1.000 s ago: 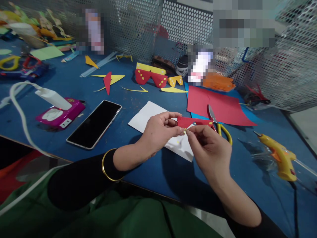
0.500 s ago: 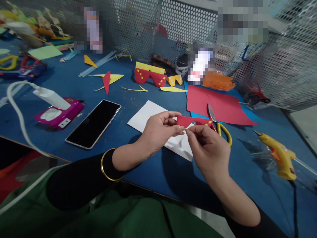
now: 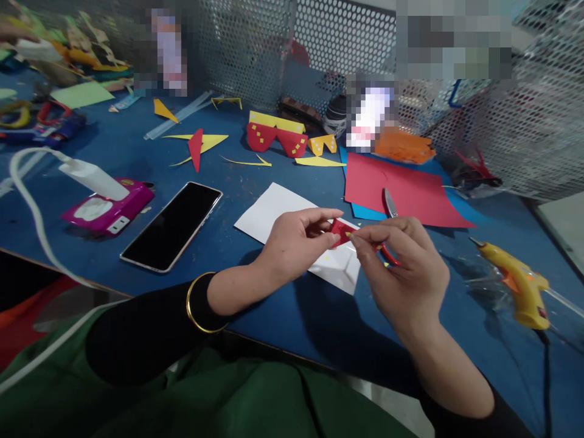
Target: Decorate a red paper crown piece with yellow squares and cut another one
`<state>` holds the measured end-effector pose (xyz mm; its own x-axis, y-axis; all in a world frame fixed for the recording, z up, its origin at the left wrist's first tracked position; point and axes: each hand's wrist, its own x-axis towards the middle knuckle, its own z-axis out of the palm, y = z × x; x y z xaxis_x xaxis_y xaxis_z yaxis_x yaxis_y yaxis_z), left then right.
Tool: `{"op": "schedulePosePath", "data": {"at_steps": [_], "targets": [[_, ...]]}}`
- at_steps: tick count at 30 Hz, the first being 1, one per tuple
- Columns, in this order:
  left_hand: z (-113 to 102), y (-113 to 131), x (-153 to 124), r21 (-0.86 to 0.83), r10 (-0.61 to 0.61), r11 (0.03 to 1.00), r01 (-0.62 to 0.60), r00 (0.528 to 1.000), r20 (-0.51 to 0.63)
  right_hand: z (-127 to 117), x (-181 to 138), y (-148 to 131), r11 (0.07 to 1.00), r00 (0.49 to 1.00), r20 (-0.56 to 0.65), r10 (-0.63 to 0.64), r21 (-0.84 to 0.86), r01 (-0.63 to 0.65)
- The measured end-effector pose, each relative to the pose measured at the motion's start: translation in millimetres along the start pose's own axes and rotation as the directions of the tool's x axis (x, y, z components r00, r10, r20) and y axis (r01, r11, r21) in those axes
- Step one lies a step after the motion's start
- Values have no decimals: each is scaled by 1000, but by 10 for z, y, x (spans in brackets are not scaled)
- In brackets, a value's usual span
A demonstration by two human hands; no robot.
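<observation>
My left hand (image 3: 296, 240) pinches a small red paper cut-out (image 3: 340, 229) between thumb and fingers, above a folded white sheet (image 3: 276, 207). Against the cut-out's face, my right hand (image 3: 406, 267) holds a tiny yellow paper piece (image 3: 348, 235) at its thumb and fingertip. Part of the red cut-out is hidden behind my fingers. Scissors (image 3: 390, 204) lie just beyond my right hand, which covers much of their handles. Tiny yellow bits rest on the white sheet.
Behind stand red paper glasses (image 3: 260, 139) with yellow squares and smaller yellow paper glasses (image 3: 323, 145). Red paper (image 3: 410, 188) lies at the right, near a yellow glue gun (image 3: 517, 283). Leftward are a phone (image 3: 173, 226) and a purple power socket (image 3: 130, 204) with a white cable.
My right hand has moved slightly right and tilted. The red cut-out has turned, so less of its length shows. Now the yellow bit is against its face.
</observation>
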<state>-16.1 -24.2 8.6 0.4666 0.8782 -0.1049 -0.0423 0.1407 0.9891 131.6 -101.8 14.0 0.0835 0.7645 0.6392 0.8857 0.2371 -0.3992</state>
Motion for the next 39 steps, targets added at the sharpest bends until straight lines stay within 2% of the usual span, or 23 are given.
{"op": "schedulePosePath", "data": {"at_steps": [10, 20, 29, 39], "targets": [[-1, -42, 1, 17, 32, 999, -33, 998, 56, 59, 14, 48, 998, 999, 29, -39, -42, 40], [-7, -66, -1, 53, 72, 996, -75, 996, 60, 89, 17, 43, 988, 999, 9, -50, -143, 51], [-23, -91, 2, 140, 126, 981, -133, 990, 58, 83, 11, 39, 987, 998, 3, -55, -152, 55], [-20, -73, -11, 154, 124, 979, -133, 990, 66, 93, 4, 31, 986, 998, -27, -48, -160, 44]]}}
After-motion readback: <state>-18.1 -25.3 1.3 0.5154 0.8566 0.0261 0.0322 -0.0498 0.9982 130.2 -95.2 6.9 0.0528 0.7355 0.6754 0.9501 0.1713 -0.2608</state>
